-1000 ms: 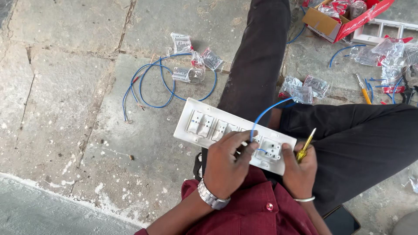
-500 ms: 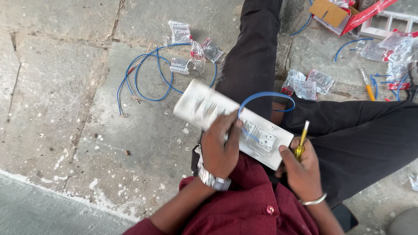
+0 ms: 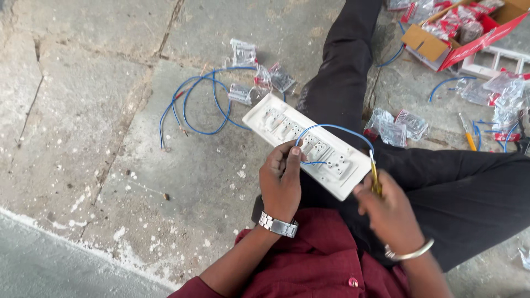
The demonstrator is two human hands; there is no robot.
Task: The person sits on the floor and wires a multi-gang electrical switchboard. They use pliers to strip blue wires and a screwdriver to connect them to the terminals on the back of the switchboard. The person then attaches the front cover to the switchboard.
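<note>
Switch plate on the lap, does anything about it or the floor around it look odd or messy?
The white switch plate lies tilted across the lap, a blue wire arching loose over it. Blue wire coils and clear packets lie scattered on the stone floor.

Bare stone floor (image 3: 83, 138) lies open leftward; wire coil (image 3: 193, 105) and packets (image 3: 243, 52) crowd ahead.
</note>
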